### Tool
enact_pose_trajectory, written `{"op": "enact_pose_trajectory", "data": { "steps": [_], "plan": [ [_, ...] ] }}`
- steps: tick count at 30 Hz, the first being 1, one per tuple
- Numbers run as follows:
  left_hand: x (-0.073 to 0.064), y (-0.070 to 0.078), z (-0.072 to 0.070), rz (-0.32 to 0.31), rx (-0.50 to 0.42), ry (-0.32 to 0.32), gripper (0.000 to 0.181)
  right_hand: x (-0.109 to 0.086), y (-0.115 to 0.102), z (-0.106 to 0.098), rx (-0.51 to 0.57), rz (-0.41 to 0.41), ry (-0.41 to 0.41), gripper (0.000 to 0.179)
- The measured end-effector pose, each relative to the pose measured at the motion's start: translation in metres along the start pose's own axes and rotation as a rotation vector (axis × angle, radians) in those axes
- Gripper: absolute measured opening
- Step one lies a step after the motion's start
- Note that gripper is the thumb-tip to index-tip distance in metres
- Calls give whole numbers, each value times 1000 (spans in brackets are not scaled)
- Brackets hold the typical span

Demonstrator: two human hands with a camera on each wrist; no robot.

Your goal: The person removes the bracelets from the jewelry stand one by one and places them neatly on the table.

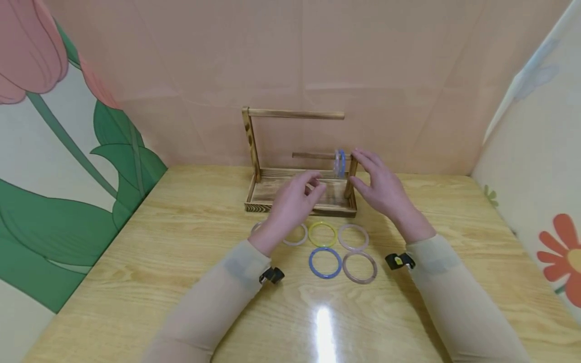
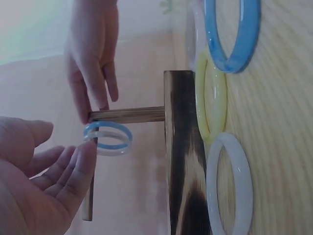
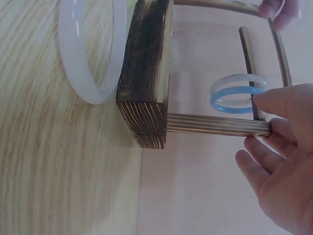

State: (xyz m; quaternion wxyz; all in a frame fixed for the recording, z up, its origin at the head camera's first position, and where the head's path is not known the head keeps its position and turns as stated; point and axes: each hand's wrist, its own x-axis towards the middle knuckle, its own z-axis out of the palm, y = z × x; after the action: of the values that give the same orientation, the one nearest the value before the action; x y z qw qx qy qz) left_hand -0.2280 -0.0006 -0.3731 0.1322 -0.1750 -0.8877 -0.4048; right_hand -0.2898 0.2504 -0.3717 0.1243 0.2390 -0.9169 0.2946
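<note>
Near the top of the rack's short post (image 3: 220,125), my right hand (image 1: 386,189) reaches in with fingers fairly straight, touching the post's end. Its thumb (image 3: 281,103) lies close to the rings; whether it touches them I cannot tell. A blue bangle (image 1: 342,164) and a pale translucent bangle (image 1: 337,164) hang side by side on the lower rod (image 1: 310,155), beside that post. My left hand (image 1: 295,199) hovers in front of the wooden rack (image 1: 299,209), fingers loosely bent, with nothing in them. In the left wrist view, its fingertips appear near the hanging bangles.
On the table (image 1: 181,242) before the rack lie a yellow bangle (image 1: 323,222), a blue bangle (image 1: 325,277), a pinkish bangle (image 1: 354,249), a purplish bangle (image 1: 360,282) and a white bangle (image 1: 295,244). Another is partly covered by my left wrist. The rack's upper rod (image 1: 297,114) is bare.
</note>
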Motion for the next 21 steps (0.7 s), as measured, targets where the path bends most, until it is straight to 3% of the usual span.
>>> {"op": "enact_pose_trajectory", "data": {
  "steps": [8,13,21],
  "plan": [
    [18,-2,13,-9,-4,126,37,0,0,1,3,7,7,69],
    [27,-2,20,-56,-30,138,38,0,1,2,-2,-3,13,69],
    [39,-2,32,-68,-53,158,35,0,1,2,-8,-7,18,70]
  ]
}}
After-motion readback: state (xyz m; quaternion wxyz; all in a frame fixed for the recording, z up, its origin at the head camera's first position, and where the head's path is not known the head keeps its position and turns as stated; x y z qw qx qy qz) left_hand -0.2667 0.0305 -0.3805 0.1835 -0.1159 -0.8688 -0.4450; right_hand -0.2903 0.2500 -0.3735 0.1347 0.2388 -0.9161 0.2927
